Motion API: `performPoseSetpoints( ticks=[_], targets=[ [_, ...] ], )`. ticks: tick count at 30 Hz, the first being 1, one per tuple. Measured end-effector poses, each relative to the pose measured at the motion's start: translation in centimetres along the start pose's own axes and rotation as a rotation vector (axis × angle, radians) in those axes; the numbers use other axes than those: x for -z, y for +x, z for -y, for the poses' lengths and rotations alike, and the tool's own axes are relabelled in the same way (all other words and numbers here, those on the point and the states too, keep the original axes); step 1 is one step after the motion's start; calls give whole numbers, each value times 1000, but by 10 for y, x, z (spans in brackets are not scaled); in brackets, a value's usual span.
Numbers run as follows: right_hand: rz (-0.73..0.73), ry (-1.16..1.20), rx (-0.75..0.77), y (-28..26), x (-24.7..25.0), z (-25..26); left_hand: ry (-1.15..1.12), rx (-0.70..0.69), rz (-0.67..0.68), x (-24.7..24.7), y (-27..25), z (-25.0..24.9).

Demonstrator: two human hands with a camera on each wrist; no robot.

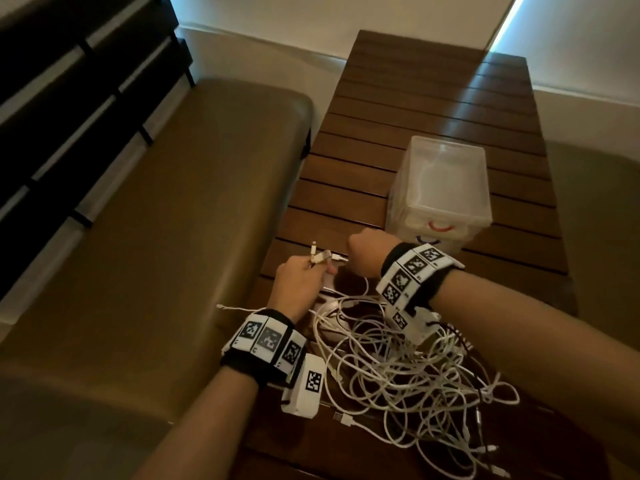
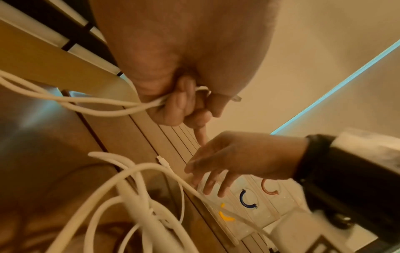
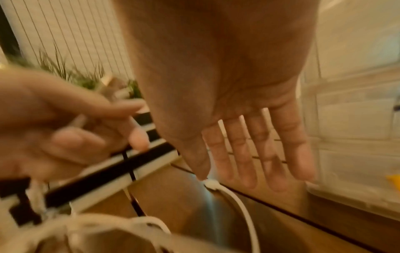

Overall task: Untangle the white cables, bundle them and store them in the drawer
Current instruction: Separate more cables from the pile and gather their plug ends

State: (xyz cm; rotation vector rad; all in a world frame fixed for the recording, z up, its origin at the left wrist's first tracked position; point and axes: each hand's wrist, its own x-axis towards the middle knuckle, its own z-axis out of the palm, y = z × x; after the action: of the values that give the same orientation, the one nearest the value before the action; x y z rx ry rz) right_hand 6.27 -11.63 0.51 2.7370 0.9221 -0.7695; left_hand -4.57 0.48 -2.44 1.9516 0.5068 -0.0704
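Nearest, at six o'clock on the slatted desk (image 1: 398,109), the white cables (image 1: 408,372) lie in one loose tangle, none bundled yet. Past it, at about eleven o'clock from the heap, the left hand (image 1: 298,282) pinches several connector ends (image 1: 320,255) together, fingers curled round their cords. Just at its three o'clock the right hand (image 1: 369,251) reaches with straight, spread fingers, holding nothing; its thumb tip touches a loose plug (image 3: 211,184) lying on the desk. Farther, at twelve o'clock, stands the clear drawer unit (image 1: 443,192), where the cables belong.

The step looks like gathering the ends. To do it well, add that plug to the left pinch, then draw each cord out slowly from its end, lifting loops over rather than tugging knots tight.
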Motion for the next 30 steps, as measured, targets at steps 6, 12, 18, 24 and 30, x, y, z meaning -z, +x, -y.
performPoseSetpoints(
  ticks=[6, 12, 18, 24, 30],
  targets=[
    [59, -124, 8, 30, -22, -4, -184, 131, 23, -9, 3, 10],
    [-140, 141, 73, 6, 9, -1, -470, 212, -1, -1, -5, 0],
    [-428, 706, 192, -78, 34, 26, -684, 132, -32, 18, -42, -29],
    [-594, 1031, 316, -133, -1, 67, -955, 78, 113, 26, -87, -57],
    [-571, 1026, 238, -145, -17, 75, -750, 13, 177, 31, -114, -44]
  ],
)
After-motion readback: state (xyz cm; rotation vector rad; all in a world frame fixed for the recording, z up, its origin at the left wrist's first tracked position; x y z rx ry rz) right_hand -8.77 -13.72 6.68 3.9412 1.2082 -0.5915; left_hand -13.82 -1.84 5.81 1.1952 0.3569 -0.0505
